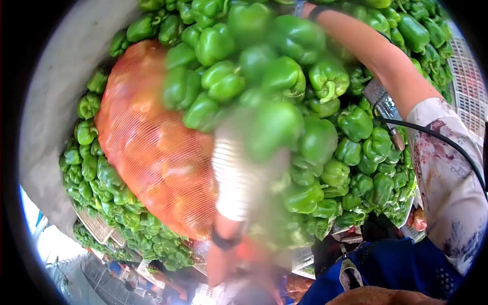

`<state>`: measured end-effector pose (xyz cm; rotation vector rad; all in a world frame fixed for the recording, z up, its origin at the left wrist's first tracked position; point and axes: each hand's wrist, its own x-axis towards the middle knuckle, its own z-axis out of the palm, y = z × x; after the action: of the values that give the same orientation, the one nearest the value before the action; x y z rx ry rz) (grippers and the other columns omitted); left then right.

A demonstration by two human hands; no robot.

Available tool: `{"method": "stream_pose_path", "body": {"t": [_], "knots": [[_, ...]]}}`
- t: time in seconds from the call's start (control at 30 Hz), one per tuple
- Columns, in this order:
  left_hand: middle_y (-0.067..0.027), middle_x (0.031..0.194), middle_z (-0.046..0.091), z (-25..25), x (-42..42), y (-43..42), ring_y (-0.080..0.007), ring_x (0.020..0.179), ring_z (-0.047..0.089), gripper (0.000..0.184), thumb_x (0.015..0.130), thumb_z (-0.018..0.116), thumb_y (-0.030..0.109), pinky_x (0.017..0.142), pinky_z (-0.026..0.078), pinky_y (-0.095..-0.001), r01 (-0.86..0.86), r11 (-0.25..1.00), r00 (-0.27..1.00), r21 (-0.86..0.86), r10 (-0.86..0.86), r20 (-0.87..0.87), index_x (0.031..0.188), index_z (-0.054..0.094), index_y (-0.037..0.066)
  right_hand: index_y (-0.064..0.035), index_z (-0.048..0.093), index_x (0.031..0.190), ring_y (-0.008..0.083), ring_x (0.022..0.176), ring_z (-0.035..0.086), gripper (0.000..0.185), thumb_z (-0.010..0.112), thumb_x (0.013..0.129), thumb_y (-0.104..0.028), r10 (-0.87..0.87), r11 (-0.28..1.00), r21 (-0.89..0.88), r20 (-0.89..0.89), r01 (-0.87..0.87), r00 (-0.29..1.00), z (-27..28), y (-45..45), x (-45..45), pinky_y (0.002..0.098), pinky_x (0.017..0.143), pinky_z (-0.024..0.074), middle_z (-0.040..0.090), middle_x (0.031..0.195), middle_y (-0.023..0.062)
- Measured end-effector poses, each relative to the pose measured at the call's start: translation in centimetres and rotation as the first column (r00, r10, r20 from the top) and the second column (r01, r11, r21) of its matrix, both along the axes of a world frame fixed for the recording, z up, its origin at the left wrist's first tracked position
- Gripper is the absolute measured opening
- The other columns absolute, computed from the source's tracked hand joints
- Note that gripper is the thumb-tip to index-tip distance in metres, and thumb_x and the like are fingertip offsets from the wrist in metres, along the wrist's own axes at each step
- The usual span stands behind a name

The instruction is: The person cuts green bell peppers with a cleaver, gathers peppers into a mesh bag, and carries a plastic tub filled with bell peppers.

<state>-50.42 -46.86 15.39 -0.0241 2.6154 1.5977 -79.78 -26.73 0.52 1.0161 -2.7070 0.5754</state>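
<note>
My left hand (235,175), in a white striped glove with a dark band at its wrist, reaches up from the bottom beside a full red mesh bag (152,152). A blurred green bell pepper (274,127) lies over its finger end, so its grip is hidden. My right arm stretches from the floral sleeve to the top edge. Only a sliver of the right hand (299,7) shows past a dark wristband; its fingers are hidden among green bell peppers (295,38). Round pale orange shapes show through the bag's mesh.
Green bell peppers (356,122) are heaped all around the bag. A metal blade with a wooden handle (397,139) rests on them under my right arm. A black cable (437,133) crosses my sleeve. A white crate (466,84) stands right; people are at lower left.
</note>
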Motion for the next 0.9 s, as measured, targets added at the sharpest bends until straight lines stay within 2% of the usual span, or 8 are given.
{"method": "stream_pose_path", "body": {"t": [0.03,0.1,0.23,0.3,0.37,0.57,0.6,0.9], "knots": [[-0.0172,0.094,0.056,0.4,0.2,1.8,-0.0347,0.085,0.055,0.053,0.06,0.072,0.015,0.077,0.046,-0.0442,0.037,0.988,0.986,-0.149,-0.06,-0.153,0.109,0.054,0.004,-0.0103,0.051,0.127,0.0271,0.114,0.051,0.038,0.053,0.091,-0.024,0.001,1.0,0.003,-0.001,-0.001,1.0,0.1,0.1,0.1,0.0373,0.097,0.0399,0.053,0.126,0.0135],[-0.0206,0.106,0.052,0.0,1.9,3.8,-0.0384,0.097,0.051,0.05,0.067,0.07,0.029,0.089,0.039,-0.0485,0.206,0.869,0.972,-0.451,-0.235,-0.01,0.106,0.054,0.002,-0.0104,0.052,0.126,0.0271,0.113,0.051,0.038,0.053,0.091,-0.024,0.002,1.0,0.002,-0.001,-0.002,1.0,0.1,0.3,0.1,0.0372,0.096,0.0406,0.054,0.125,0.0134],[-0.02,0.12,0.052,0.4,2.5,3.4,-0.0378,0.105,0.051,0.057,0.07,0.073,0.032,0.092,0.04,-0.0481,0.305,0.899,0.95,-0.315,-0.261,0.173,0.116,0.055,0.003,-0.0104,0.053,0.124,0.0272,0.11,0.053,0.037,0.054,0.09,-0.024,0.008,1.0,0.017,0.041,-0.008,0.999,1.3,0.8,0.8,0.0371,0.094,0.0421,0.055,0.123,0.0132],[-0.0204,0.127,0.049,1.8,1.8,-0.8,-0.0393,0.112,0.049,0.062,0.068,0.076,0.031,0.095,0.039,-0.049,-0.007,0.857,0.998,-0.516,0.035,0.046,0.119,0.054,0.004,-0.0105,0.054,0.123,0.0273,0.109,0.054,0.036,0.054,0.09,-0.024,0.0,1.0,0.011,0.085,-0.001,0.996,1.2,0.7,1.1,0.0371,0.093,0.0429,0.056,0.122,0.0131],[-0.0204,0.133,0.046,1.0,0.8,-6.6,-0.0398,0.119,0.046,0.071,0.064,0.079,0.029,0.099,0.041,-0.0466,-0.307,0.547,0.95,-0.779,0.129,-0.284,0.125,0.053,0.005,-0.0105,0.055,0.123,0.0273,0.108,0.054,0.036,0.054,0.09,-0.024,-0.007,1.0,0.009,0.107,0.006,0.994,1.4,1.0,1.3,0.0371,0.092,0.0436,0.056,0.121,0.013],[-0.0204,0.152,0.017,-3.4,-3.0,-9.3,-0.0474,0.137,0.017,0.094,0.064,0.078,0.045,0.104,0.028,-0.0611,-0.04,0.204,0.863,-0.978,0.501,0.069,0.144,0.033,0.025,-0.0107,0.057,0.12,0.0275,0.104,0.057,0.034,0.055,0.089,-0.024,-0.018,1.0,0.009,0.146,0.017,0.989,1.7,1.2,1.6,0.0369,0.089,0.0459,0.058,0.118,0.0128],[-0.0197,0.154,0.009,-3.8,-2.9,-10.0,-0.0506,0.137,0.009,0.095,0.066,0.077,0.048,0.101,0.025,-0.0679,0.023,0.203,0.863,-0.979,0.49,0.122,0.145,0.027,0.031,-0.0107,0.057,0.12,0.0275,0.104,0.057,0.034,0.055,0.089,-0.024,-0.02,1.0,0.009,0.147,0.018,0.989,1.9,1.1,1.6,0.0369,0.089,0.0463,0.059,0.117,0.0127],[-0.0206,0.153,0.007,-1.8,-3.9,-9.4,-0.0533,0.137,0.005,0.087,0.071,0.074,0.047,0.098,0.023,-0.0723,0.063,0.264,0.813,-0.962,0.546,0.203,0.144,0.03,0.033,-0.0109,0.06,0.116,0.0278,0.098,0.061,0.032,0.056,0.087,-0.025,0.196,0.974,0.096,0.09,-0.204,0.976,6.0,0.1,3.2,0.0367,0.084,0.0496,0.062,0.113,0.0123]]}}
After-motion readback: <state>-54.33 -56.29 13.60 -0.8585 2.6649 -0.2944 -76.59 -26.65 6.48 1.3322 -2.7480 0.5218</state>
